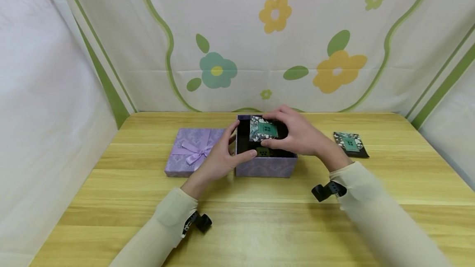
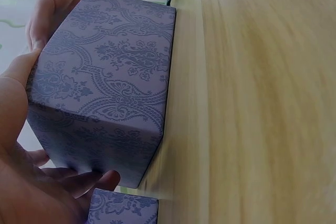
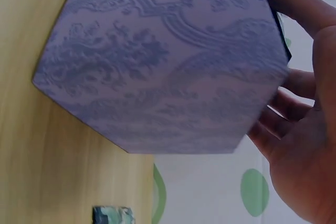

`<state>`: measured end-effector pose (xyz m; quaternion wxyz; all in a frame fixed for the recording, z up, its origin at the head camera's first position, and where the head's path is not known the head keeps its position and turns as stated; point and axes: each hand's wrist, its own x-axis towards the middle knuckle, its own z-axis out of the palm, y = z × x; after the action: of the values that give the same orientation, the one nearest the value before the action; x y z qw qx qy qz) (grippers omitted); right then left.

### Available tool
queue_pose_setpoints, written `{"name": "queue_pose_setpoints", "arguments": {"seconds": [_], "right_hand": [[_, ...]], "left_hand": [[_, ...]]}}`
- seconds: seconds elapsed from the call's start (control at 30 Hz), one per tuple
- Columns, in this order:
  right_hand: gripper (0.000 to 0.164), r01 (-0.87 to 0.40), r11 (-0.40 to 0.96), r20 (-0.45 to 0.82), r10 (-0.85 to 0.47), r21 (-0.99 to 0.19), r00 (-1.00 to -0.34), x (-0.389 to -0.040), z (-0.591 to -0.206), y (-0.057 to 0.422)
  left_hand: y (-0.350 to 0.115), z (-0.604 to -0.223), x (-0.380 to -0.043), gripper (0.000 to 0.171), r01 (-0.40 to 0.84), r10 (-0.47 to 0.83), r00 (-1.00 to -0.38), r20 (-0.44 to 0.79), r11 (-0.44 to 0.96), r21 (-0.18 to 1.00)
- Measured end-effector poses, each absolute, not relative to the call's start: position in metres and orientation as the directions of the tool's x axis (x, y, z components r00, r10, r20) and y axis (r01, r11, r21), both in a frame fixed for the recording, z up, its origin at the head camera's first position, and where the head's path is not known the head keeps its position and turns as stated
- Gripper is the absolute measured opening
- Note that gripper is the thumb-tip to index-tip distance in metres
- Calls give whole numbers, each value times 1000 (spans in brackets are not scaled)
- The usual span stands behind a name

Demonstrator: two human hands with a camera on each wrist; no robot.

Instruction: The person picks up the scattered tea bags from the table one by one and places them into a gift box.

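A purple patterned gift box (image 1: 265, 168) stands without its lid on the wooden table, its inside dark. My left hand (image 1: 219, 158) holds the box at its front left corner, thumb over the front rim and fingers along the left side. Above the opening, my right hand (image 1: 299, 133) pinches a flat sachet (image 1: 264, 129) with a dark floral print and a green label, between thumb and fingers. Part of another green-labelled item (image 1: 263, 152) shows inside near the front wall. In the left wrist view, the box's patterned outer walls (image 2: 105, 72) hide its contents.
The purple box lid (image 1: 185, 145), tied with a ribbon bow, lies left of the box, close to my left hand. A similar sachet (image 1: 350, 143) lies on the table to the right. Behind the table (image 1: 237, 217) hangs a white cloth (image 1: 237, 19) with printed flowers.
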<state>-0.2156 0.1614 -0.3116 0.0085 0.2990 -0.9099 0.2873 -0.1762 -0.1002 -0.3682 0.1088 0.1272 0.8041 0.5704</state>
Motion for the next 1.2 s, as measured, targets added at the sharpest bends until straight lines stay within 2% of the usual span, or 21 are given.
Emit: {"name": "queue_pose_setpoints", "arguments": {"seconds": [0.67,1.0,1.2], "right_hand": [[74,-548,696,117,-565,-463,-817,-225,-329,149],[73,-582,751,85,-588,-310,-804,-223,-330,143],[71,-579,763,82,-583,-287,-809,-222,-331,142]], "left_hand": [[-100,-367,-176,102,82,328,-944,-31,322,943],[-101,-367,-176,102,75,331,-943,-38,322,944],[-101,-367,-176,101,82,335,-942,-34,327,942]]}}
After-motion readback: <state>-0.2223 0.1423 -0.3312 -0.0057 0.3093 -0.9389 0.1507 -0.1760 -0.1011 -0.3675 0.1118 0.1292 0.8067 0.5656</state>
